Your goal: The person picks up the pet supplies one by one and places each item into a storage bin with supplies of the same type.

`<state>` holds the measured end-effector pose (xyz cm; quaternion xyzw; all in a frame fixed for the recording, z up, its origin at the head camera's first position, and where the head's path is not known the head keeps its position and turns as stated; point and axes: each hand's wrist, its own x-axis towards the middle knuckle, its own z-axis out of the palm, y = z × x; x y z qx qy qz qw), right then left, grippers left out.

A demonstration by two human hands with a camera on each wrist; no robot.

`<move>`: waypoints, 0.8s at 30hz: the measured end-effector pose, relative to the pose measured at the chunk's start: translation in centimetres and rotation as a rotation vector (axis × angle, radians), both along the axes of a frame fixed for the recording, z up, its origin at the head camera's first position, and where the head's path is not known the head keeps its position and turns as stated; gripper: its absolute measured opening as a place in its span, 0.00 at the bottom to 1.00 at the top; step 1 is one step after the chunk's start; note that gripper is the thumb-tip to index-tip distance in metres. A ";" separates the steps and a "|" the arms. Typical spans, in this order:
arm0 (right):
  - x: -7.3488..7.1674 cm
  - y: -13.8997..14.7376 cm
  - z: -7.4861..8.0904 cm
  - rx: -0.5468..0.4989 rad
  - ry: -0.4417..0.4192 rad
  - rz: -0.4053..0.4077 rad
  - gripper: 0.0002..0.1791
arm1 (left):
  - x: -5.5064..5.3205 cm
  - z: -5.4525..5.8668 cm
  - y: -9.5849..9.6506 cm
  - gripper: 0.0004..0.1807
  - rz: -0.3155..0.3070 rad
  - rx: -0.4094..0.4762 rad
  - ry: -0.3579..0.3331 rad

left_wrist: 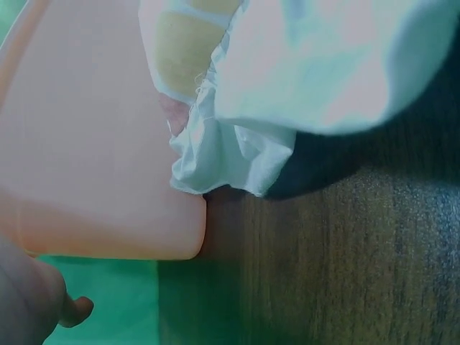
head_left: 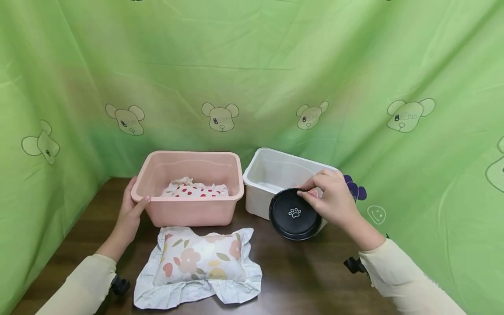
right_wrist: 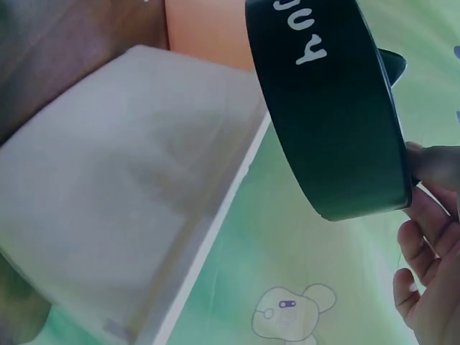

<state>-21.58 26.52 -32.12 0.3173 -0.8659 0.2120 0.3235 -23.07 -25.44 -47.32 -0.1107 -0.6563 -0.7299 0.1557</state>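
My right hand point(head_left: 330, 192) pinches the rim of a black pet bowl point(head_left: 293, 227), raised in front of a white bin point(head_left: 257, 202). The bowl is tipped so its inside, with a white paw print, faces me. White lettering runs along its outer wall in the right wrist view, and an ear-shaped tip point(right_wrist: 392, 66) sticks up from the rim. At the left end of a pink bin point(head_left: 193, 212), my left hand point(head_left: 129, 210) grips the rim, thumb at the front corner. Inside that bin lies white cloth with red spots point(head_left: 197, 190).
A ruffled floral pillow point(head_left: 201, 260) lies on the dark wooden table point(head_left: 311, 280) before the pink bin. Green curtain point(head_left: 252, 83) with bear-head drawings hangs behind and at both sides. The two bins stand side by side near it.
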 end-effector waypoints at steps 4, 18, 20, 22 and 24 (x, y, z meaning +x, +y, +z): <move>-1.2 0.1 0.6 0.035 0.020 -0.010 0.11 | 0.1 -0.1 0.1 0.39 0.003 0.021 0.008; -4.9 0.3 2.9 0.085 0.022 -0.083 0.08 | -0.1 -0.3 0.3 0.39 0.019 0.043 0.023; -5.4 0.3 3.0 0.087 0.023 -0.085 0.08 | -0.1 -0.3 0.3 0.39 0.017 0.040 0.024; -5.9 0.3 3.2 0.087 0.031 -0.083 0.09 | -0.1 -0.2 0.3 0.39 0.014 0.039 0.023; -6.4 0.4 3.5 0.089 0.043 -0.082 0.09 | -0.1 -0.2 0.4 0.39 0.013 0.033 0.017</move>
